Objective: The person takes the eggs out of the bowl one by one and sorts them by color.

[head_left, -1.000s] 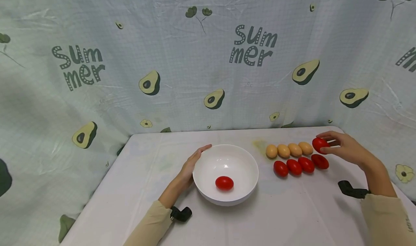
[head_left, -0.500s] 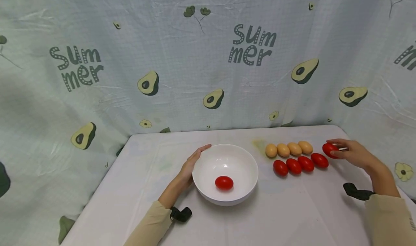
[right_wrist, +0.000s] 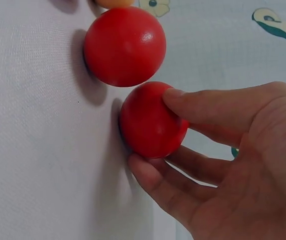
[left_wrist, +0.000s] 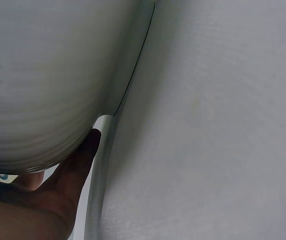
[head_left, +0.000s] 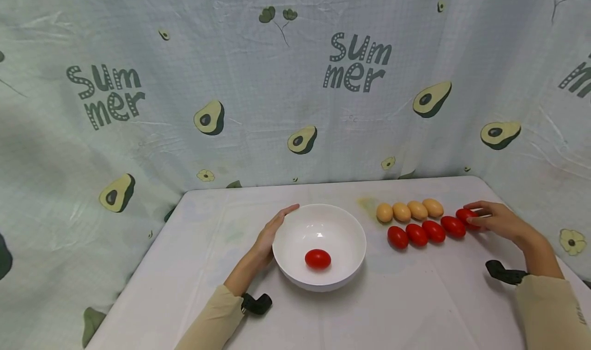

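My right hand [head_left: 500,220] holds a red egg [head_left: 466,217] between thumb and fingers, at the right end of a row of several red eggs [head_left: 433,231]. In the right wrist view the held egg [right_wrist: 150,122] lies low at the white cloth, right beside another red egg [right_wrist: 125,46]. The left hand [head_left: 267,239] rests along the left side of a white bowl [head_left: 341,232], its fingers stretched out near the rim. One more red egg [head_left: 318,259] lies inside the bowl. In the left wrist view the bowl's outer wall [left_wrist: 47,75] covers part of that hand.
Behind the red row, several tan eggs [head_left: 417,210] stand in a line. A white cloth covers the table [head_left: 392,298]. A printed curtain [head_left: 258,93] hangs behind the table's far edge and along its sides.
The right hand has carried its red egg rightward past the tan eggs, then lowered it to the right end of the red row. The left hand and the bowl stay put.
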### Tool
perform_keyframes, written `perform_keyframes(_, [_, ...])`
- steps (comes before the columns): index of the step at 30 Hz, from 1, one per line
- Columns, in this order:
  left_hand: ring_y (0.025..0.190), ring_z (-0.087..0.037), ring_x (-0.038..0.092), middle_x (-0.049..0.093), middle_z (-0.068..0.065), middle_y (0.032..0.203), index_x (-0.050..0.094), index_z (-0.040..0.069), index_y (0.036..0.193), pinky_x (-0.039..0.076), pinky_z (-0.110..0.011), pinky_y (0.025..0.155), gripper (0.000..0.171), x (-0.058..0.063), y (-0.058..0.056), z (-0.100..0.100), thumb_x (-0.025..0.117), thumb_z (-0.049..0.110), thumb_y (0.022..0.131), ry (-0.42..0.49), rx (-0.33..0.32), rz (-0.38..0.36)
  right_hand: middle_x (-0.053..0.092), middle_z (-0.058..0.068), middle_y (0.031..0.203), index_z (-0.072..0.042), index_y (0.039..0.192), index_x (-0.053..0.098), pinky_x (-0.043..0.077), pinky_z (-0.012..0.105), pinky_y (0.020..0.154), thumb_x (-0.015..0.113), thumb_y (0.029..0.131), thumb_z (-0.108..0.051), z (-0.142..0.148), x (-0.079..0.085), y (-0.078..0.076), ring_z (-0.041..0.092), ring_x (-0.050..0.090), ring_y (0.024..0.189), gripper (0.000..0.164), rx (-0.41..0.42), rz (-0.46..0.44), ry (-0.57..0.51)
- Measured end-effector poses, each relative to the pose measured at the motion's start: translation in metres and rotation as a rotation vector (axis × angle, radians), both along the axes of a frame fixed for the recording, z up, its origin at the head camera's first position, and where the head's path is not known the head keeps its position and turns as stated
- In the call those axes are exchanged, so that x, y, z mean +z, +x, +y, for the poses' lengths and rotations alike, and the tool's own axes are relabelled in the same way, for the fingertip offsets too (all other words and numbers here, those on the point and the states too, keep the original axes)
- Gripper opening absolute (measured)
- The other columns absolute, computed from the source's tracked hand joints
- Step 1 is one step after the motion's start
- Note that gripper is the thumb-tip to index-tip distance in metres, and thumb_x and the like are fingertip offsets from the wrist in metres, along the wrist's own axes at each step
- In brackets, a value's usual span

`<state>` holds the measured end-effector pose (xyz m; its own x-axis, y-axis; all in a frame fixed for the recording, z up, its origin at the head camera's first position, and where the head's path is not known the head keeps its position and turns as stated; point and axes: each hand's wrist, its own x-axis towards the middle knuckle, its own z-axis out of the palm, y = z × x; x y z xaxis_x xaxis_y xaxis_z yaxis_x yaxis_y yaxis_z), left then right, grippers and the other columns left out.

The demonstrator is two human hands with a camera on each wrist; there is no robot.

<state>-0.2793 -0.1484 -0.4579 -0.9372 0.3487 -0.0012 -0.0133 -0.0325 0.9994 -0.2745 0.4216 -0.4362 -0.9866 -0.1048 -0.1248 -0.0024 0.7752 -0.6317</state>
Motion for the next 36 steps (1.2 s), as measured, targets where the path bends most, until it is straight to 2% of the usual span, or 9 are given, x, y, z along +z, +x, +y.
perform_keyframes(4, [0.150, -0.027, 0.044, 0.038, -0.001, 0.167, 0.043, 0.021, 0.158, 0.049, -0.024, 0.110, 0.052, 0.0001, 0.0000, -0.0001, 0.027, 0.040, 0.113, 0.007, -0.002, 0.001, 0.048, 0.044, 0.137, 0.017, 0.142, 0.041, 0.058, 0.024, 0.076, 0.057, 0.105, -0.020, 0.0006, 0.0011, 0.0003, 0.038, 0.063, 0.111, 0.055, 0.015, -0.021, -0.022])
perform_keyframes(10, [0.149, -0.027, 0.044, 0.039, -0.002, 0.166, 0.043, 0.020, 0.158, 0.051, -0.017, 0.103, 0.051, 0.0008, 0.0011, -0.0002, 0.028, 0.039, 0.113, 0.022, -0.006, 0.002, 0.049, 0.044, 0.138, 0.015, 0.143, 0.040, 0.060, 0.025, 0.077, 0.061, 0.102, -0.020, -0.0006, 0.0045, 0.0006, 0.034, 0.064, 0.110, 0.058, 0.032, -0.043, -0.025])
perform_keyframes(16, [0.152, -0.028, 0.040, 0.035, -0.003, 0.168, 0.042, 0.019, 0.159, 0.049, -0.018, 0.107, 0.052, 0.0010, 0.0011, -0.0001, 0.027, 0.039, 0.113, 0.018, -0.010, 0.011, 0.046, 0.045, 0.138, 0.016, 0.144, 0.037, 0.063, 0.027, 0.078, 0.062, 0.101, -0.016, -0.0012, 0.0081, 0.0020, 0.028, 0.065, 0.108, 0.059, 0.055, -0.071, -0.039])
perform_keyframes(21, [0.153, -0.028, 0.039, 0.035, -0.003, 0.169, 0.041, 0.019, 0.159, 0.048, -0.022, 0.111, 0.053, 0.0002, 0.0003, -0.0001, 0.027, 0.041, 0.113, 0.012, -0.019, 0.011, 0.046, 0.045, 0.139, 0.015, 0.146, 0.034, 0.064, 0.030, 0.081, 0.060, 0.103, -0.020, -0.0009, 0.0093, 0.0039, 0.028, 0.065, 0.108, 0.061, 0.057, -0.090, -0.045])
perform_keyframes(30, [0.149, -0.029, 0.044, 0.039, -0.003, 0.167, 0.041, 0.021, 0.159, 0.050, -0.024, 0.109, 0.053, 0.0001, -0.0001, -0.0007, 0.027, 0.043, 0.113, 0.012, -0.020, 0.002, 0.046, 0.044, 0.140, 0.013, 0.148, 0.032, 0.064, 0.031, 0.082, 0.059, 0.104, -0.025, 0.0008, 0.0081, 0.0030, 0.025, 0.065, 0.108, 0.064, 0.050, -0.092, -0.050])
perform_keyframes(36, [0.149, -0.029, 0.044, 0.038, -0.003, 0.167, 0.041, 0.021, 0.159, 0.051, -0.022, 0.108, 0.053, 0.0000, -0.0001, -0.0001, 0.027, 0.042, 0.113, 0.013, -0.016, 0.001, 0.045, 0.046, 0.139, 0.015, 0.147, 0.031, 0.065, 0.037, 0.084, 0.058, 0.105, -0.022, 0.0012, 0.0094, 0.0037, 0.032, 0.065, 0.110, 0.063, 0.058, -0.082, -0.045])
